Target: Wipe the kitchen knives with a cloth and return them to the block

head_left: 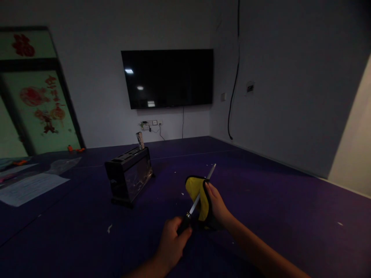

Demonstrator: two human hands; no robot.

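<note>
My left hand (173,241) is closed round the black handle of a sharpening steel (193,205), a slim metal rod that points up and away to the right. In my right hand (216,202) is a yellow cloth (194,187) with a black edge, folded about the middle of the rod. The rod's tip sticks out beyond the cloth. To the left of both hands, a black knife block (130,173) with a see-through side stands upright on the purple surface. One patterned handle (140,140) rises from its top at the far end.
Papers (31,187) and clear plastic (62,166) lie at the left, with small orange things (75,149) behind. White scraps (109,228) dot the purple surface (78,239). A television (171,79) hangs on the back wall; a black cable (234,87) dangles at the right.
</note>
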